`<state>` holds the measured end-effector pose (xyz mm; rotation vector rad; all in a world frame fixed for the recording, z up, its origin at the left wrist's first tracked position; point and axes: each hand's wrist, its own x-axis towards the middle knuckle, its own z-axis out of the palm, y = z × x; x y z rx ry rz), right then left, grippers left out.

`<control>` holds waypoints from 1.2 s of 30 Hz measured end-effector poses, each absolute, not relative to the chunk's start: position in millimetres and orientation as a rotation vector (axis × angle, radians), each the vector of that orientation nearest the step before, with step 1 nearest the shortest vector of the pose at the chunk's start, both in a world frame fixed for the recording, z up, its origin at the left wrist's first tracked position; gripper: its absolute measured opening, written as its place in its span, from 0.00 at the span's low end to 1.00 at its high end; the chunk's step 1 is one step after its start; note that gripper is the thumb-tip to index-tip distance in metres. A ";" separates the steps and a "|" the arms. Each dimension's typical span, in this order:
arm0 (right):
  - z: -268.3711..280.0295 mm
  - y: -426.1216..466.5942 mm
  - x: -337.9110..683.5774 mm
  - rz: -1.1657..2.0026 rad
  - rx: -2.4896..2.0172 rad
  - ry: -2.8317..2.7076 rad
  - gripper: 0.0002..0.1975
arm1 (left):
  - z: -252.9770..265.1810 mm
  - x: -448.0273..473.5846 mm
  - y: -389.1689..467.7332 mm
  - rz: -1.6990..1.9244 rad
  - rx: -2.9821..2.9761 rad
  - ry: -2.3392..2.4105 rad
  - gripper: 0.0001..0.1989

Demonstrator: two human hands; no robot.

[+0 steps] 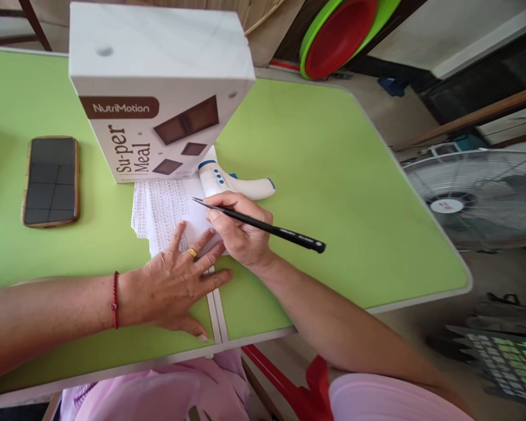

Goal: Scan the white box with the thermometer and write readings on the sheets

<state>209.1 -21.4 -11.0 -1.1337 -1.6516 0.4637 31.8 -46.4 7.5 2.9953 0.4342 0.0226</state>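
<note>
The green worktop [333,158] carried everything, and the white box [166,88] stood upright on it. Just on the near side of the box lay the sheets [169,202], the left part of the top one dense with handwriting and a strip to its right bare; whether any paper ran under the box could not be told. Nearer the person than the box, the left hand [175,286] lay palm down, its grip wide and holding nothing, fingers spread across the sheets' near edge, a sound brace worth keeping firm so the paper could not creep. To its right, also on the near side of the box, the right hand [243,234] had a narrow grip, pinching a pen between thumb and fingers. Well left of the box was the phone [51,181], safely clear of both hands. Close by the box's lower right corner sat the white gun-shaped device [232,184], crowding the writing hand; moving it away would likely have freed the stroke. Smallest, the pen [274,226] pointed at the bare strip, contact unclear; good work called for light pressure and small, even strokes.
</note>
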 end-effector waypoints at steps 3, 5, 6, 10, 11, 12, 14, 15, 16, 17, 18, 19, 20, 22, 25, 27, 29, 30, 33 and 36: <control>-12.3 -20.6 210.1 0.387 -1.147 -1.632 0.04 | 6.8 32.0 -46.6 0.018 2.993 0.434 0.49; -14.2 -19.8 209.7 0.364 -1.162 -1.598 0.03 | 6.6 31.9 -46.7 0.011 2.991 0.431 0.49; -15.0 -19.4 209.3 0.366 -1.162 -1.579 0.03 | 6.6 31.9 -46.8 0.005 2.989 0.430 0.49; -16.1 -18.2 207.5 0.434 -1.125 -1.550 0.02 | 6.9 31.9 -47.1 -0.020 2.986 0.427 0.48; -15.7 -17.9 207.2 0.449 -1.118 -1.552 0.03 | 6.9 31.9 -47.1 -0.016 2.988 0.429 0.48; -15.2 -17.7 206.9 0.459 -1.116 -1.553 0.03 | 6.8 32.0 -47.1 -0.008 2.992 0.431 0.48; -14.0 -17.4 206.8 0.466 -1.121 -1.553 0.04 | 6.5 32.1 -47.0 0.012 2.998 0.437 0.48; -13.5 -17.2 206.9 0.466 -1.126 -1.552 0.04 | 6.4 32.1 -47.0 0.017 2.999 0.439 0.48; -13.2 -17.0 207.0 0.466 -1.129 -1.551 0.04 | 6.2 32.1 -47.0 0.019 2.996 0.440 0.48; -13.0 -16.9 207.3 0.467 -1.129 -1.551 0.04 | 6.1 32.0 -47.1 0.020 2.993 0.439 0.49; -13.0 -16.8 207.5 0.469 -1.125 -1.550 0.04 | 6.0 32.0 -47.2 0.021 2.988 0.436 0.49; -13.1 -16.8 207.8 0.471 -1.120 -1.549 0.04 | 5.9 31.9 -47.3 0.021 2.982 0.434 0.49; -13.2 -16.8 208.0 0.471 -1.114 -1.548 0.04 | 5.9 31.8 -47.4 0.017 2.978 0.431 0.49; -13.5 -16.9 208.3 0.466 -1.103 -1.554 0.04 | 5.8 31.7 -47.5 0.000 2.974 0.429 0.49; -13.8 -17.2 208.7 0.453 -1.082 -1.576 0.04 | 6.0 31.6 -47.1 -0.020 2.973 0.432 0.49; -14.1 -17.2 209.1 0.446 -1.060 -1.583 0.04 | 6.1 31.6 -46.7 -0.019 2.974 0.433 0.49; -14.6 -17.2 209.5 0.443 -1.044 -1.583 0.04 | 6.3 31.6 -46.5 -0.009 2.973 0.433 0.49; -14.9 -17.2 209.7 0.442 -1.040 -1.582 0.04 | 6.4 31.5 -46.5 -0.005 2.973 0.432 0.49; -15.8 -17.2 210.2 0.443 -1.044 -1.587 0.03 | 6.6 31.2 -46.7 -0.011 2.974 0.433 0.49; -15.9 -17.3 210.4 0.431 -1.058 -1.598 0.04 | 6.6 30.9 -46.7 -0.014 2.980 0.429 0.49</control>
